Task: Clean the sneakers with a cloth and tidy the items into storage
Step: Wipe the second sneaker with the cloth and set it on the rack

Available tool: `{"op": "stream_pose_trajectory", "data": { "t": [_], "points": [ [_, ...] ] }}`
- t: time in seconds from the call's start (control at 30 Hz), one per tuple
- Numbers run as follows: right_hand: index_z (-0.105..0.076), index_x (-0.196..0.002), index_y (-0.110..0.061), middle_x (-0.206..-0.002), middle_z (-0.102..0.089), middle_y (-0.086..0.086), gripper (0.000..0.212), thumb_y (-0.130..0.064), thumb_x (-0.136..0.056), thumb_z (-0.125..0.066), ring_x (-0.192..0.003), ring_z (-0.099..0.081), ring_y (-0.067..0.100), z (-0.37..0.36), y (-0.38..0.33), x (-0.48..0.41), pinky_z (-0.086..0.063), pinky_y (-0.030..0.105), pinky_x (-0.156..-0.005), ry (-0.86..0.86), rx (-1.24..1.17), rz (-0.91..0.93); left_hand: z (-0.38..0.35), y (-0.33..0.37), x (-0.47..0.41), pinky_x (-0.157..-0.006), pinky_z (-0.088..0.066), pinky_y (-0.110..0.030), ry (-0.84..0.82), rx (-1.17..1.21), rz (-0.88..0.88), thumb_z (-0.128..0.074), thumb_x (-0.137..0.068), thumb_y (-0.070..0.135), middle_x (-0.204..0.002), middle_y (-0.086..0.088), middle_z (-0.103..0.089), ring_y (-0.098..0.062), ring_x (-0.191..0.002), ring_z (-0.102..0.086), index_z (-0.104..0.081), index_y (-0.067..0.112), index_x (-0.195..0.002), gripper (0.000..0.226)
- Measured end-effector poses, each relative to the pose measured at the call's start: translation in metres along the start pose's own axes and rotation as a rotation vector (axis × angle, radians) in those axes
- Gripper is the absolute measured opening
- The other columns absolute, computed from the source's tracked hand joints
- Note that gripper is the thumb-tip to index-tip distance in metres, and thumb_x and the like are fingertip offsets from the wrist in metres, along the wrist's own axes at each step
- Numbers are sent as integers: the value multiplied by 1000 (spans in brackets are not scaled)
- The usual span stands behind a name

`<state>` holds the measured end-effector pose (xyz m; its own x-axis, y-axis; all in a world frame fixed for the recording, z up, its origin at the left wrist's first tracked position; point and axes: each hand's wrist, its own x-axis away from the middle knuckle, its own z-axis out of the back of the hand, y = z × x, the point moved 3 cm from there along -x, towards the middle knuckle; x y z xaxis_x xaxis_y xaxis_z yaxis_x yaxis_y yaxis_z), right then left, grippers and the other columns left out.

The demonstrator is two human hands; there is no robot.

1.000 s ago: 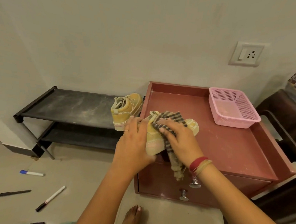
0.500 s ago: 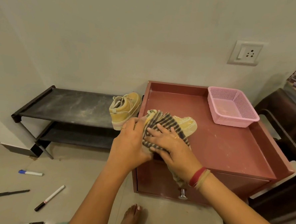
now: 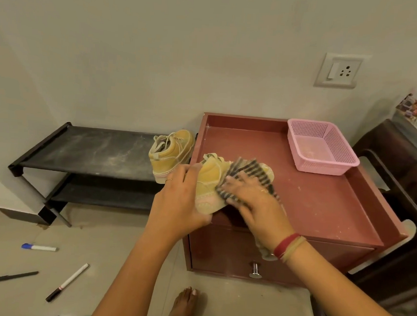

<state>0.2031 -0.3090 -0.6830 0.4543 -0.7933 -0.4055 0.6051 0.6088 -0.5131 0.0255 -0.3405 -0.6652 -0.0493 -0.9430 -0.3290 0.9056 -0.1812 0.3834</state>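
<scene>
Yellow and small, the held sneaker [image 3: 211, 182] sits over the front left corner of a red-brown worktop [image 3: 321, 208], the top of a low cabinet with a drawer. The left hand [image 3: 177, 204] grips its heel end from the left, fingers curled around it. The right hand [image 3: 251, 204] lies on a striped cloth [image 3: 248, 170] draped across the toe half, fingers stretched out and pressing the cloth to the shoe (hand and cloth are both blurred). One end of the cloth hangs below the right wrist, in front of the drawer.

A second sneaker [image 3: 171, 153] stands upright at the right end of a black shoe rack [image 3: 93, 150], on its top shelf, just beside the cabinet. A pink basket [image 3: 320, 147] rests at the worktop's back right corner. On the floor to the left, well apart from the cabinet, lie a blue-capped marker [image 3: 39, 247], a white marker [image 3: 67, 282] and a black pen [image 3: 14, 276].
</scene>
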Motion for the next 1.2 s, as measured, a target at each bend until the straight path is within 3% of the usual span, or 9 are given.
{"op": "stream_pose_trajectory", "data": {
  "t": [0.13,0.33,0.5,0.63,0.73,0.8,0.87,1.0,1.2],
  "points": [
    [-58,-126,-27,-138,-48,-10,35,-28,-94,-43,-135,-32,11,4,15,-3,-13,38,-118,-10,87,-75,1,-2,-1,-73,-46,-27,-19,21,29,-79,-57,43,-128,9,-38,-11,-112,-44,-30,27,-140,98],
    [-63,-111,-29,-104,-64,-16,23,-17,-93,-54,-95,-58,-10,52,37,-6,-39,5,-83,354,-204,-297,5,-6,-3,-73,-42,-27,-73,42,34,-79,-57,42,-129,11,-35,-10,-110,-44,-28,29,-141,99],
    [-62,-119,-23,-119,-64,-3,27,-24,-95,-51,-113,-55,17,31,39,-3,-22,21,-103,100,101,-234,0,1,-7,-106,-31,-50,-92,-28,111,-76,-56,45,-132,5,-30,-20,-125,-36,-22,24,-142,103],
    [-61,-121,-22,-127,-60,0,29,-25,-95,-49,-126,-49,22,20,21,-9,-25,36,-113,40,97,-112,-9,10,-6,-111,-17,-61,-44,-109,122,-73,-59,46,-140,-1,-27,-28,-139,-22,-23,17,-140,100],
    [-58,-124,-24,-134,-55,-4,39,-36,-94,-37,-131,-42,16,15,22,-7,-23,37,-114,-69,164,-6,-11,11,-7,-106,-33,-50,26,-54,85,-74,-57,49,-132,-7,-38,-33,-133,-30,-31,12,-140,100],
    [-59,-122,-29,-129,-58,-7,34,-36,-95,-39,-126,-48,17,25,38,-9,-20,42,-114,13,144,-155,-11,9,-8,-103,-37,-45,20,-17,79,-77,-57,48,-130,-6,-39,-30,-129,-32,-31,12,-141,102],
    [-60,-120,-29,-123,-62,-6,27,-30,-96,-46,-117,-54,20,33,48,-10,-21,41,-111,108,76,-310,-10,9,-9,-102,-37,-41,18,-2,67,-79,-57,46,-129,-3,-38,-27,-126,-32,-31,14,-141,103],
    [-59,-124,-28,-134,-54,-8,31,-27,-95,-51,-132,-38,11,16,27,-9,-24,28,-111,-42,30,-85,-9,10,-8,-96,-35,-34,27,18,40,-82,-54,41,-126,-2,-39,-24,-121,-33,-34,15,-139,101],
    [-62,-119,-29,-126,-61,-7,27,-27,-95,-51,-125,-45,11,18,20,-23,-29,35,-111,30,-65,-151,-10,9,-9,-92,-32,-27,61,43,21,-83,-52,36,-123,-1,-41,-22,-117,-37,-37,13,-136,98]
  ]
}}
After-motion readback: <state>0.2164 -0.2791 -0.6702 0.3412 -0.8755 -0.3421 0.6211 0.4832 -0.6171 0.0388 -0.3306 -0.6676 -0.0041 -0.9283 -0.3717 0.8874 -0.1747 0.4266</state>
